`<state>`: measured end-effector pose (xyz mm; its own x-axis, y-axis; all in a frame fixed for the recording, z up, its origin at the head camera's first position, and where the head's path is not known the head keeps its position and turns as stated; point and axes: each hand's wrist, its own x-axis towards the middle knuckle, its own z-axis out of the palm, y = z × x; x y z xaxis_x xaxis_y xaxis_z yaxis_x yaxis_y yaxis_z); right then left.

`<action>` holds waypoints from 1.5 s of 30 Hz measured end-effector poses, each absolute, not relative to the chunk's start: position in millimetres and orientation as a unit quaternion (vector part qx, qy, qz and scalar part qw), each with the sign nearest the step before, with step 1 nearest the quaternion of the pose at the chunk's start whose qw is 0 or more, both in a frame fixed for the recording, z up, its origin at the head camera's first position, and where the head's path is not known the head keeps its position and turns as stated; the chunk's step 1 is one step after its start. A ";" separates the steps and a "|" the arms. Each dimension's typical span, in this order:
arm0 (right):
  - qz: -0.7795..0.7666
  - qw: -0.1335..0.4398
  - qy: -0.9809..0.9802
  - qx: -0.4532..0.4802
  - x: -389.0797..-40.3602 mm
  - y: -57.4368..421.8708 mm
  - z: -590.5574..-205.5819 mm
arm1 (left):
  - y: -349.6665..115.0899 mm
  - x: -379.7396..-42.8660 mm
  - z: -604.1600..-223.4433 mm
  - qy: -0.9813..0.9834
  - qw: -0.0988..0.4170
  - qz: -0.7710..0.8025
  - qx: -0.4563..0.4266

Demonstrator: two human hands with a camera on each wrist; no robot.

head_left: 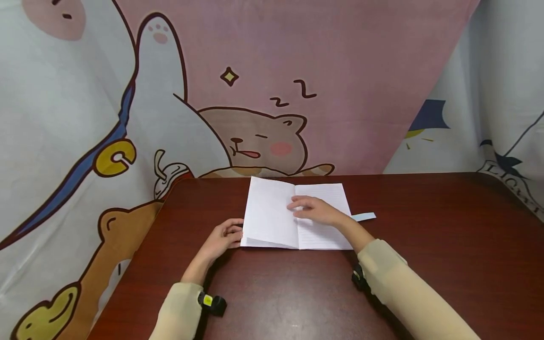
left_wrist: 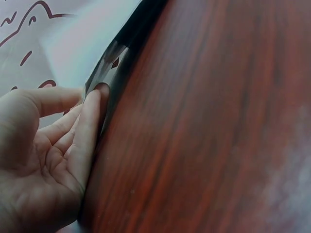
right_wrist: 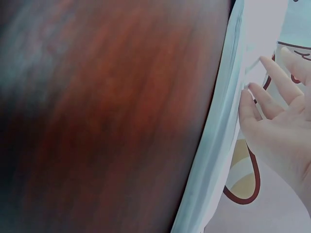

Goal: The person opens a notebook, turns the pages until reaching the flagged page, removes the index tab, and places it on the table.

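Observation:
A notebook (head_left: 272, 212) lies spread wide on the table, its left page white and its right page (head_left: 323, 191) faintly ruled. At its left edge, my left hand (head_left: 222, 240) pinches the cover and page edge between its fingers, as the left wrist view shows from close by. My right hand (head_left: 316, 210) reaches over the right page with its fingers loosely extended toward the fold. In the right wrist view its fingertips (right_wrist: 245, 97) are right at the paper, above the thick stack of page edges (right_wrist: 214, 141). A pale strip (head_left: 364, 216) sticks out from the notebook's right side.
The dark red-brown wooden table (head_left: 433, 264) stretches around the notebook on all sides. Behind it hangs a cartoon-printed cloth (head_left: 361, 94), which also runs down the left side. Each sleeve has a black wrist device (head_left: 217, 305) on it.

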<state>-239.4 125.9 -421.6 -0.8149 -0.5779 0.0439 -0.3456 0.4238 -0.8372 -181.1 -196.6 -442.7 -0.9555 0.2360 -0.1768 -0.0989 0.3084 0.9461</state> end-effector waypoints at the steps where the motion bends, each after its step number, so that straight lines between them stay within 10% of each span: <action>1: -0.459 0.134 0.834 -0.276 -238.6 125.1 -421.3 | -197.0 -181.0 -442.7 0.793 0.144 0.590 0.043; 10: -0.441 0.146 0.835 -0.295 -234.7 120.6 -419.2 | -198.1 -180.2 -443.5 0.802 0.144 0.578 0.040; 30: -0.434 -0.025 0.890 -0.140 -252.9 190.9 -408.9 | -197.7 -180.8 -446.0 0.804 0.139 0.577 0.035; 45: -0.415 -0.019 0.905 -0.094 -251.0 205.9 -406.2 | -195.7 -181.9 -444.2 0.805 0.142 0.574 0.044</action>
<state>-251.0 205.9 -406.2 -0.9815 -0.1543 0.1134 -0.1866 0.6379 -0.7471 -181.9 -195.7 -444.2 -0.9561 0.2333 -0.1775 -0.0920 0.3362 0.9373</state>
